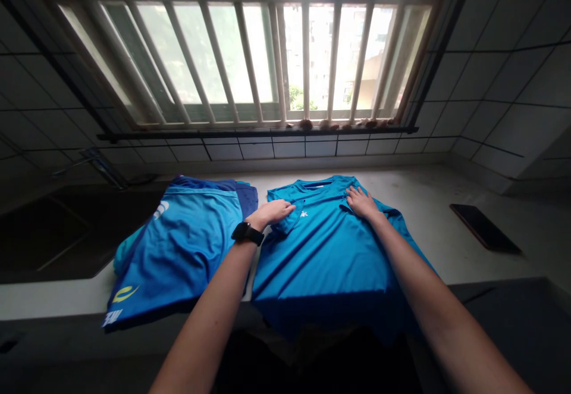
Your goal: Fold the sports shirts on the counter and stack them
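Note:
A blue T-shirt (321, 257) with a small white logo lies front up on the counter, its neckline toward the window and its lower part hanging over the front edge. The left sleeve is turned inward onto the chest. On that sleeve rests my left hand (273, 210), palm down with fingers stretched out; a black watch (248, 233) is on its wrist. My right hand (360, 202) lies on the shirt's right shoulder near a folded sleeve edge, its fingers spread. Under both palms the cloth is hidden.
Left of the shirt, a pile of blue garments (191, 233) overhangs the counter edge beside a dark sink (49, 233) with a faucet (104, 168). A phone (485, 227) lies on the counter (428, 197) at right. Behind is a barred window (250, 55) with small objects on its sill.

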`<state>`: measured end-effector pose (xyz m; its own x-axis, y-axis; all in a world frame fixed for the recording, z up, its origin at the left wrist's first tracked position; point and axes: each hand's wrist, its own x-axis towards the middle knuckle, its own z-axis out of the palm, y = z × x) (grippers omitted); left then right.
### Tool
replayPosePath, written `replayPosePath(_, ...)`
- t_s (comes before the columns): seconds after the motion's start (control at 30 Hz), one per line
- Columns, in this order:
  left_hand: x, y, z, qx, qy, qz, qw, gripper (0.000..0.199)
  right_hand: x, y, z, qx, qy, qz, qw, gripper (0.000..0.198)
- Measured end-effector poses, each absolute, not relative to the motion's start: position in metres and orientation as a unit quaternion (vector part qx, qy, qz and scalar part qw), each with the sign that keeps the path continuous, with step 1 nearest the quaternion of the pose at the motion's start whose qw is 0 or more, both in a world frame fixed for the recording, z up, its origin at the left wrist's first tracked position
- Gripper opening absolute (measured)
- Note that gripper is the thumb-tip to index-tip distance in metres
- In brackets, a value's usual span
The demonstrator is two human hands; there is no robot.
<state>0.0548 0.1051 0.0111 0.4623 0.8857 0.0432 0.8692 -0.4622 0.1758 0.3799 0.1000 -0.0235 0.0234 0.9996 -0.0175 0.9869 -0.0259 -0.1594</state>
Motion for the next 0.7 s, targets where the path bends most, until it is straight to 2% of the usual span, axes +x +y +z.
replayPosePath(0.2, 0.062, 0.108, 0.005, 0.784, 0.611, 0.107, 0.010, 0.042, 0.389, 0.100, -0.029, -0.710, -0.690, 0.090, 0.112, 0.059)
replayPosePath(0.33, 0.064, 0.117, -0.003, 0.775, 0.624, 0.080, 0.064, 0.041, 0.398, 0.110, -0.027, -0.740, -0.637, 0.086, 0.197, 0.052)
replayPosePath(0.43, 0.063, 0.123, -0.001, 0.751, 0.649, 0.084, 0.088, 0.047, 0.403, 0.113, -0.028, -0.761, -0.603, 0.097, 0.218, 0.048)
replayPosePath(0.53, 0.059, 0.124, 0.001, 0.728, 0.669, 0.124, 0.083, 0.029, 0.406, 0.113, -0.030, -0.765, -0.588, 0.092, 0.245, 0.028)
replayPosePath(0.57, 0.057, 0.124, 0.001, 0.721, 0.673, 0.144, 0.083, 0.024, 0.406, 0.113, -0.030, -0.761, -0.583, 0.091, 0.268, 0.028)
replayPosePath(0.63, 0.052, 0.124, 0.001, 0.713, 0.672, 0.172, 0.105, 0.040, 0.406, 0.112, -0.030, -0.749, -0.574, 0.111, 0.312, 0.052)
replayPosePath(0.67, 0.050, 0.124, 0.001, 0.715, 0.666, 0.177, 0.120, 0.048, 0.406, 0.111, -0.028, -0.739, -0.574, 0.135, 0.325, 0.059)
replayPosePath(0.7, 0.048, 0.125, 0.001, 0.719, 0.659, 0.178, 0.132, 0.050, 0.405, 0.110, -0.026, -0.725, -0.580, 0.162, 0.334, 0.058)
